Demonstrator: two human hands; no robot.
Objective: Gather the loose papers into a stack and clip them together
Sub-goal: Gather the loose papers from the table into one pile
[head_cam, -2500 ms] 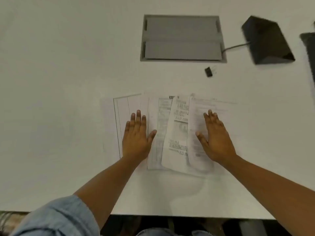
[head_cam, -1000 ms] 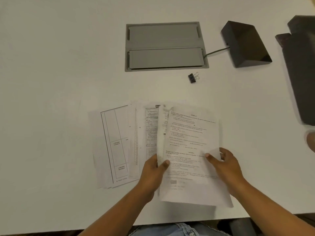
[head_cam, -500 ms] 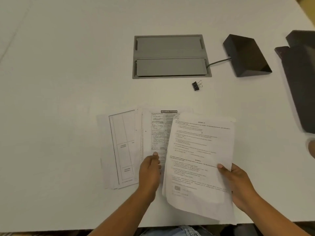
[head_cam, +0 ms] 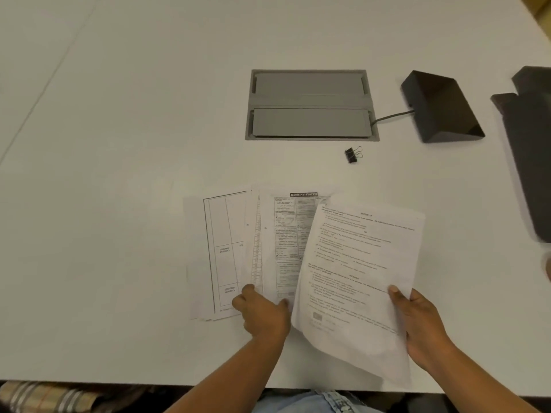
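Several printed papers (head_cam: 268,248) lie fanned out on the white table (head_cam: 119,174), overlapping one another. My right hand (head_cam: 417,323) grips a printed sheet (head_cam: 354,281) by its right edge and holds it lifted and tilted over the right part of the spread. My left hand (head_cam: 262,311) rests at the bottom edge of the fanned papers, thumb on the sheet headed "Banking System"; whether it grips that sheet is unclear. A small black binder clip (head_cam: 352,155) lies alone on the table beyond the papers, apart from both hands.
A grey recessed cable hatch (head_cam: 311,104) sits in the table behind the clip. A black wedge-shaped device (head_cam: 441,107) with a cable stands to its right. A dark object (head_cam: 533,150) lies at the right edge. The table's near edge runs just below my wrists.
Both hands were flat on the spread papers. Since then my right hand has picked up the rightmost sheet, and my left hand has shifted left along the papers' bottom edge.
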